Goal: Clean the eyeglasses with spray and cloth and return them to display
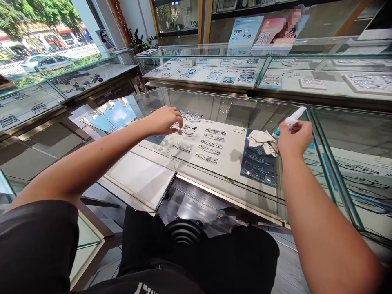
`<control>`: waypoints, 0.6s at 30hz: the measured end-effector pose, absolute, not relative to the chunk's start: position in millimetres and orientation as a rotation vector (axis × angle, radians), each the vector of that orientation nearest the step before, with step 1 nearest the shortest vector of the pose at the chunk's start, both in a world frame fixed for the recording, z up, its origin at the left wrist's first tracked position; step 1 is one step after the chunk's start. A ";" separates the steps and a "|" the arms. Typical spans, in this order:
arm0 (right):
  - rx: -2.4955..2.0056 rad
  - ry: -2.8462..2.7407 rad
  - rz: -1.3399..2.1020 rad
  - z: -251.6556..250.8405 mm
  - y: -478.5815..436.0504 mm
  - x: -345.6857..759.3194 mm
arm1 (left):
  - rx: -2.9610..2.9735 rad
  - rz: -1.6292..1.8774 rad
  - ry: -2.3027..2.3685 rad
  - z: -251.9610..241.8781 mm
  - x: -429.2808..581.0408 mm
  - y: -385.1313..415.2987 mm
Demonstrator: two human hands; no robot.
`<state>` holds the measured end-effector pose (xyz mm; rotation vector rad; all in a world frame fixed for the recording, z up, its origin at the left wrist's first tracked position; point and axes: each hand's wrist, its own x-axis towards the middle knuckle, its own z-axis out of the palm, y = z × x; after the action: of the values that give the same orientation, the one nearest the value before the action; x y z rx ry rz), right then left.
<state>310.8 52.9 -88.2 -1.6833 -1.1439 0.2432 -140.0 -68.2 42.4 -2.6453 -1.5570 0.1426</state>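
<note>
Over the left part of the glass display case (232, 175), my left hand (167, 120) hangs with loosely bent fingers, and I see nothing held in it. Rows of eyeglasses (211, 145) lie on a white panel below and beside that hand. My right hand (296, 136) is closed around a small white bottle (292, 117) with a long pointed nozzle tilted up to the right and a teal lower part. A crumpled cream cloth (262, 141) lies just left of the right hand, perhaps touching it. Beneath the cloth shows a dark blue tray (260, 165) of eyeglasses.
A white flat panel (139, 177) juts out at the front left of the case. Another glass case (364, 167) stands at the right. More showcases (202, 73) line the back, with advertising boards (245, 34) on top. A round black stool base (186, 232) stands on the floor.
</note>
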 end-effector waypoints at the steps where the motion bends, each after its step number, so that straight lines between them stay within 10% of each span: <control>1: -1.684 -1.140 0.250 -87.1 51.9 310.1 | -2.639 0.162 -1.531 37.6 -140.2 -56.9; 18: -1.652 -1.180 0.313 -87.5 48.0 307.6 | -2.592 0.440 -1.663 14.9 -152.6 -8.7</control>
<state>307.6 48.0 -87.5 -1.6524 -1.1800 0.3125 -152.6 -8.7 14.9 -2.5921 -1.6632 0.4400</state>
